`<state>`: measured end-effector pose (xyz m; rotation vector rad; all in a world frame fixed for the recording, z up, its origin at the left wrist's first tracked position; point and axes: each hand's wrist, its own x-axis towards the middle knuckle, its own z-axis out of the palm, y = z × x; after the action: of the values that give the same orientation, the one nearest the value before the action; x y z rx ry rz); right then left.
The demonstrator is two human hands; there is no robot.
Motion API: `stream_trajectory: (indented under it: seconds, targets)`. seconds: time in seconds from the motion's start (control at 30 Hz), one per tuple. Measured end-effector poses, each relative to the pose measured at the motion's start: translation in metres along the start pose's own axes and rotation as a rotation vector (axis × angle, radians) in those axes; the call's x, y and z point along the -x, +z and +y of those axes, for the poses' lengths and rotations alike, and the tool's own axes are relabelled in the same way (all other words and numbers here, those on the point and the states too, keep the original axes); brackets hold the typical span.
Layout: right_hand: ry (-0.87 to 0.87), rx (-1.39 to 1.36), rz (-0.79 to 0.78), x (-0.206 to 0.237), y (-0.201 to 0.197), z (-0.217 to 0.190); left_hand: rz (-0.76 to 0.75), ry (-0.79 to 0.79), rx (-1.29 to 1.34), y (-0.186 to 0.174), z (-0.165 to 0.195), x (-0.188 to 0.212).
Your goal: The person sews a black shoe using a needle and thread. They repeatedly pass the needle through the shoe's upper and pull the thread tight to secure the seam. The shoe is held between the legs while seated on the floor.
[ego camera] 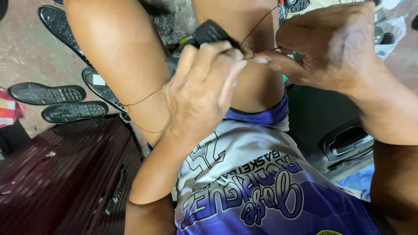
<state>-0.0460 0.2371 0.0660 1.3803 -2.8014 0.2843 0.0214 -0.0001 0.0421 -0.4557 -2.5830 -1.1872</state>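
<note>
Hands: two, both the person's own, raised over the bare knees.
Left hand (202, 89): fingers curled shut around a black shoe part (204, 37), which sticks out above the knuckles.
Right hand (328, 45): thumb and forefinger pinched on a thin dark thread (257, 27), just beside the left hand's fingertips.
Thread: one strand that can be followed; it rises from the pinch up past the right hand, and a further length trails across the thigh to the left of the left hand. Whether a needle is on it cannot be told.
Black shoe part: one, gripped in the left hand, between the two knees and touching the thread at its near edge.
Loose black soles: four counted on the floor (26, 48), all well to the left of the left hand; two soles (45, 93) lie tread-up side by side, two more slant along the thigh.
Containers: one dark red ribbed case (56, 174), below and left of the left hand, lid shut, contents hidden.
Black moulded object (344, 141): one, under the right forearm; what it is cannot be told.
Clothing: one purple-and-white printed jersey (261, 182), below both hands.
</note>
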Motion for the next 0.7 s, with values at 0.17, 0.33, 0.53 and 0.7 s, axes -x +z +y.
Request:
stream_trajectory:
  seconds: [0.17,0.33,0.53,0.7]
  targets:
    - [-0.175,-0.311,0.030,-0.018,0.016,-0.004,-0.033,-0.151,0.265,0.000,-0.008,0.008]
    - [0.040,-0.164,0.198,-0.007,0.048,-0.010,0.066,-0.533,1.001,0.001,-0.015,0.012]
    - [0.255,-0.749,-0.167,0.013,0.032,-0.014,-0.117,-0.686,1.250,-0.030,-0.024,0.012]
    - [0.354,-0.948,-0.027,0.006,0.002,-0.017,-0.236,-0.313,0.448,-0.014,-0.015,0.021]
